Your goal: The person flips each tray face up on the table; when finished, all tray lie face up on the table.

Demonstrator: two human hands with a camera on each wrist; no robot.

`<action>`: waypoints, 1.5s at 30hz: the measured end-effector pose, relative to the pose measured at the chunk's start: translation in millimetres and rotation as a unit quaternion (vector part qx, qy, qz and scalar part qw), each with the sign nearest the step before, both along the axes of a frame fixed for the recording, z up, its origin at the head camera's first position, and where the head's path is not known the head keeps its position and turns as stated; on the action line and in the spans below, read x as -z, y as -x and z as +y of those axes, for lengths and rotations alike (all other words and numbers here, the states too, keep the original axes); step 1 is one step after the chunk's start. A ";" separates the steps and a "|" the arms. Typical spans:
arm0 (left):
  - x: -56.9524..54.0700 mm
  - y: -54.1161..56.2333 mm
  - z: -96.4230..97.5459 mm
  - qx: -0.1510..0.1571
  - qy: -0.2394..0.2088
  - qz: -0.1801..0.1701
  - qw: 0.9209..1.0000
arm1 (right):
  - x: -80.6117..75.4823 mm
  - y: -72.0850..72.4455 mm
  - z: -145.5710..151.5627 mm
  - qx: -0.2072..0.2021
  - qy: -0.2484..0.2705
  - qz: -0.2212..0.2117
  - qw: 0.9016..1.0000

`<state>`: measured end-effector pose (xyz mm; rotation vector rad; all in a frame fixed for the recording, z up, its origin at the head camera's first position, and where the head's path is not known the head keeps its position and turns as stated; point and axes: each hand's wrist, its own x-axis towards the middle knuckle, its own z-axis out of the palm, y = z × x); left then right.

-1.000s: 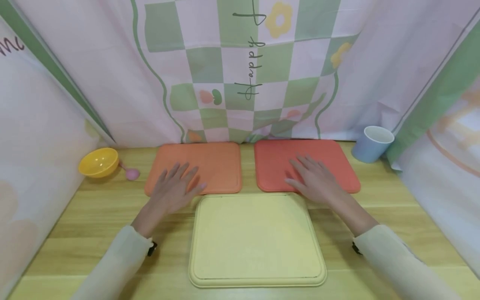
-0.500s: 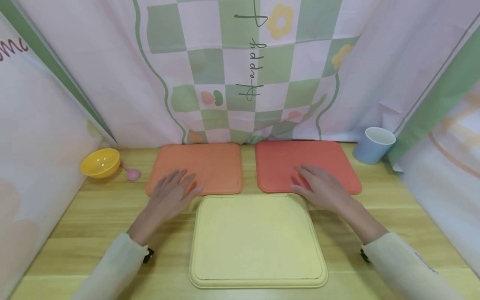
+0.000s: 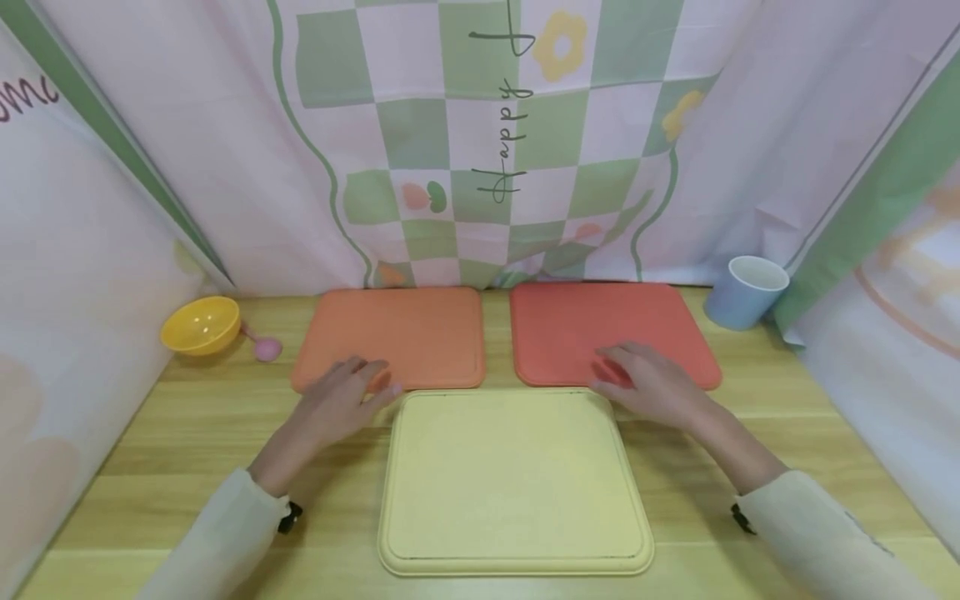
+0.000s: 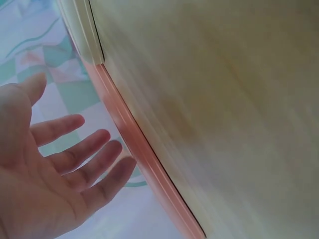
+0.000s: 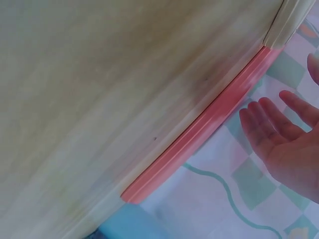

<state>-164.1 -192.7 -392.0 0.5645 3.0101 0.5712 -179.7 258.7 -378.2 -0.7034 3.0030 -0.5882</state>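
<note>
My left hand (image 3: 330,407) hovers over the near left corner of an orange rectangular board (image 3: 420,333), fingers loosely bent and holding nothing. Over the near edge of a red board (image 3: 600,321), my right hand (image 3: 656,387) hangs in the same relaxed way. Between the forearms lies a larger pale yellow board (image 3: 517,483). In the left wrist view a gap shows between most of the left fingers (image 4: 72,154) and the orange board's edge (image 4: 134,134). The right wrist view has the right hand (image 5: 291,149) apart from the red board's edge (image 5: 204,124).
A yellow bowl (image 3: 201,327) stands at the far left, with a pink spoon (image 3: 266,348) beside it. At the back right is a blue cup (image 3: 742,293), white inside. A patterned curtain (image 3: 480,150) hangs behind the wooden table (image 3: 150,467).
Both hands have drawn back a little toward the body, and their spread fingers have relaxed and bent slightly. The boards, bowl, spoon and cup stay where they were.
</note>
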 end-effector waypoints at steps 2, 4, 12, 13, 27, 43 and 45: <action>1.1 -0.2 -0.8 0.002 -0.020 -0.015 1.000 | -0.2 -0.2 2.0 -0.004 0.010 -0.008 1.000; 2.0 -0.1 -1.9 0.007 -0.039 -0.024 0.999 | 0.2 0.4 3.6 -0.009 0.018 -0.018 1.000; 1.5 2.8 -4.4 0.010 -0.118 -0.079 0.990 | 3.3 6.2 10.6 0.002 0.054 -0.061 0.997; 1.8 3.6 -5.0 0.009 -0.126 -0.088 0.988 | 3.3 6.6 11.4 0.002 0.058 -0.065 0.996; 2.8 12.9 -7.6 0.016 -0.198 -0.222 0.955 | 3.2 10.6 28.9 0.017 0.192 -0.293 0.936; 4.3 13.3 6.8 -0.019 -0.275 -0.313 0.909 | 4.5 14.4 23.4 0.070 0.288 -0.396 0.869; 4.6 13.1 8.1 -0.021 -0.280 -0.318 0.906 | 4.6 14.9 22.9 0.072 0.295 -0.401 0.864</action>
